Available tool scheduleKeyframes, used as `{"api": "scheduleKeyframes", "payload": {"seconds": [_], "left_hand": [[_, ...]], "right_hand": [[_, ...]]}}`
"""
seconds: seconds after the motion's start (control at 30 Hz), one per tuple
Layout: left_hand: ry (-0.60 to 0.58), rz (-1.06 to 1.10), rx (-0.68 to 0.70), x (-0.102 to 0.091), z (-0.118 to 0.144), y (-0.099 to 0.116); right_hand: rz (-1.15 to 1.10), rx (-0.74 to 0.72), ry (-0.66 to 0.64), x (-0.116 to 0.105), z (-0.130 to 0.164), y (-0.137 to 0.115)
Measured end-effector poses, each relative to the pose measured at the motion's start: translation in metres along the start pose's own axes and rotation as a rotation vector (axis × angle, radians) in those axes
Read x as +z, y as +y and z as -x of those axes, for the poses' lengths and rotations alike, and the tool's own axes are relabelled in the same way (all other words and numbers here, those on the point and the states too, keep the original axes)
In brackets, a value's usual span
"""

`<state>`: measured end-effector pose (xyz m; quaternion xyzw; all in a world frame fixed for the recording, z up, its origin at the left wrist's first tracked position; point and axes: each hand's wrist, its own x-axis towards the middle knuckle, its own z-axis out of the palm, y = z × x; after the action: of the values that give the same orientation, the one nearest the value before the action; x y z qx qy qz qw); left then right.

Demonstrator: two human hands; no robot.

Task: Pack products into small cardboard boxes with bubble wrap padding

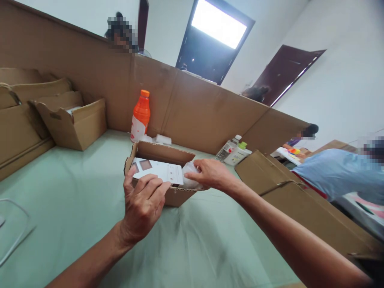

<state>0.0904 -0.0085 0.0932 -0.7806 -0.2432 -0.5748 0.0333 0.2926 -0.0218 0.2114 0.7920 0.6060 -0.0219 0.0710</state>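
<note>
An open cardboard box (183, 197) stands on the green cloth in front of me. A flat white printed box or card (162, 171) lies tilted in its mouth. My left hand (143, 204) has its fingers bent over the near edge of this white piece, with the thumb at its left end, by the box's corner. At the right end of the box is a whitish item in clear plastic wrap (189, 178). The thumb and fingers of my right hand (210, 173) close on this wrap. What lies deeper in the box is hidden.
An orange bottle (140, 116) stands behind the box, beside small white pieces (162, 139). Further right are a clear bottle (228, 149) and a green-capped white container (238, 155). Cardboard bins (90, 124) stand left. A cardboard partition (198, 108) runs behind; a person in blue (333, 170) is at right.
</note>
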Motion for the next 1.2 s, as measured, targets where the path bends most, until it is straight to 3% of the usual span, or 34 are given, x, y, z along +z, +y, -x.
{"api": "scheduleKeyframes", "payload": {"seconds": [0.13,0.4,0.57,0.67,0.73,0.8,0.87,0.97,1.03,1.2], "left_hand": [[0.002,-0.001,-0.001,-0.001,0.000,0.000],[0.005,-0.003,-0.001,-0.001,0.001,-0.001],[0.008,-0.013,0.019,0.002,0.001,-0.001],[0.019,-0.013,0.029,-0.006,0.003,-0.002],[0.076,-0.030,0.005,-0.017,0.008,-0.008],[0.127,-0.047,-0.075,-0.029,0.019,-0.019],[0.106,-0.052,-0.238,-0.037,0.034,-0.033],[-0.045,-0.012,-0.545,-0.035,0.057,-0.048],[-0.123,0.088,-0.657,-0.025,0.068,-0.052],[-0.086,0.311,-0.739,0.000,0.073,-0.047]], "right_hand": [[0.009,-0.039,0.020,-0.004,0.001,-0.004],[-0.045,-0.057,0.004,0.014,-0.003,-0.009],[-0.075,-0.204,-0.058,0.009,0.001,-0.007],[-0.220,-0.166,0.079,0.004,0.014,0.003],[-0.389,-0.124,0.274,0.006,0.031,0.017],[-0.525,-0.078,0.466,0.022,0.051,0.033],[-0.623,-0.023,0.546,0.052,0.066,0.045],[-0.792,-0.014,0.445,0.108,0.069,0.048],[-0.926,-0.015,0.434,0.137,0.062,0.041],[-1.247,0.153,0.597,0.158,0.055,0.041]]}}
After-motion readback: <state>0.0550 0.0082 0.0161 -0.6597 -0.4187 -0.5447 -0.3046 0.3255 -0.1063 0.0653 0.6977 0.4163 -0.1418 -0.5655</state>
